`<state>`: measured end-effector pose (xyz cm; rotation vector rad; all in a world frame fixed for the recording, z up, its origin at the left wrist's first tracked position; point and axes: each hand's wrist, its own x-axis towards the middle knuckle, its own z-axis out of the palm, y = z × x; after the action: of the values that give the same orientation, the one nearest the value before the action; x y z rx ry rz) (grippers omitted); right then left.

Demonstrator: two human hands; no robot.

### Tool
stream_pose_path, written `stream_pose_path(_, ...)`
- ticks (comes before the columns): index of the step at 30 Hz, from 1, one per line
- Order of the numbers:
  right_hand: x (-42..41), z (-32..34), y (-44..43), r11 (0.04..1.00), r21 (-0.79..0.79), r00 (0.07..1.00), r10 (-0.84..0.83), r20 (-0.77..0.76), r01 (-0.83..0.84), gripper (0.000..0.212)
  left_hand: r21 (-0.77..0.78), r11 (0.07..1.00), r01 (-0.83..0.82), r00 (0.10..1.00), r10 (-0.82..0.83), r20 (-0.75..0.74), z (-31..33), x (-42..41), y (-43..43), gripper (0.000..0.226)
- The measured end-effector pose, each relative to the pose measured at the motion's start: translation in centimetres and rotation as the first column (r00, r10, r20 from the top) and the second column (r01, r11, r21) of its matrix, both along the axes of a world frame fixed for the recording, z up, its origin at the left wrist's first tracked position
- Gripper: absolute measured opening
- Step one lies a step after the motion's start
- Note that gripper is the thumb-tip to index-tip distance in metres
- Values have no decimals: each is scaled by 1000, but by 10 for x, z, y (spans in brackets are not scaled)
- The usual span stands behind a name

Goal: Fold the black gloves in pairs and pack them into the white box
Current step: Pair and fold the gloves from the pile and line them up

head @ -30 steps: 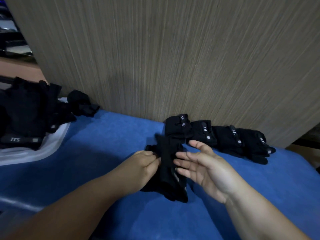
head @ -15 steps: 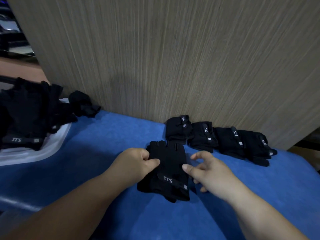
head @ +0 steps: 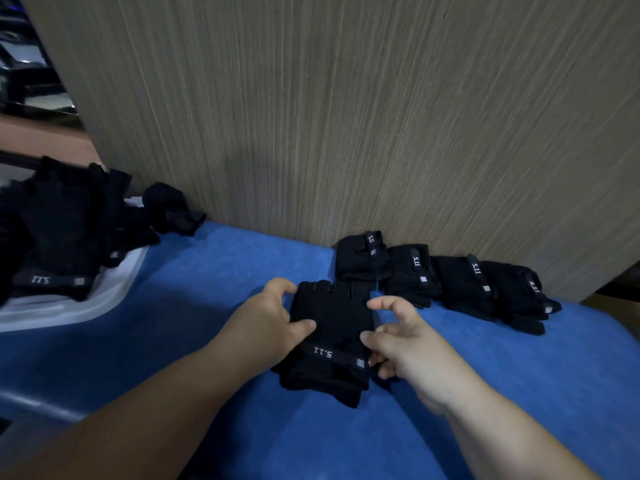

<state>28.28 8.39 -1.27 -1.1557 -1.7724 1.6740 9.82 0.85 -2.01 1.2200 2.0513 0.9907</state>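
Observation:
A pair of black fingerless gloves (head: 332, 327) lies flat on the blue cloth (head: 214, 299), strap with white lettering toward me. My left hand (head: 266, 323) grips its left edge, thumb on top. My right hand (head: 398, 341) pinches its right edge with thumb and curled fingers. Behind it, a row of several folded glove pairs (head: 446, 278) lines the foot of the wood panel. A white box (head: 69, 306) at far left holds a heap of loose black gloves (head: 59, 230).
A tall wood-grain panel (head: 346, 116) stands right behind the cloth. One crumpled black glove (head: 173, 209) lies beside the box by the panel. Blue cloth extends toward me and to the right.
The glove pair has been laid flat with its strap up and shifted slightly toward the row. My right hand went from open beside it to pinching its right edge.

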Motion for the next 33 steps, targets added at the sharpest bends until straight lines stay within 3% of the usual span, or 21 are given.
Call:
stream_pose_path(2, 0, -1, 1, 1000, 14, 1000, 15, 18, -16, 30, -7, 1000, 5, 1000, -6, -30, 1, 1, -1, 61)
stream_pose_path(5, 0, -2, 1, 997, 65, 997, 46, 61, -50, 23, 1, 999, 35, 991, -34, -126, 2, 1, -5, 69)
stream_pose_path(11, 0, -13, 3, 943, 315, 969, 31, 244, -109, 15, 28, 993, 113, 940, -98, -326, 0, -4, -11, 51)
stream_pose_path(15, 7, -19, 6, 717, 665, 930, -64, 362, -209, 16, 108, 977, 184, 906, -125, -404, -6, -9, -12, 29)
stream_pose_path(19, 11, -18, 7, 440, 832, 923, -20, 385, -338, 33, 125, 944, 304, 858, -214, -467, -5, -16, -10, 30)
stream_pose_path(21, 11, -19, 9, 385, 808, 886, 66, 458, -446, 46, 71, 911, 405, 819, -328, -471, -3, -17, -9, 41)
stream_pose_path(24, 11, -20, 9, 434, 690, 808, 198, 554, -579, 56, -38, 861, 507, 771, -472, -427, -5, -18, -8, 50)
stream_pose_path(27, 11, -17, 9, 495, 592, 755, 240, 610, -636, 53, -156, 848, 507, 733, -520, -439, -9, -20, -7, 50)
stream_pose_path(33, 13, -13, 12, 479, 502, 665, 271, 696, -720, 69, -329, 799, 503, 644, -601, -474, -8, -25, -8, 52)
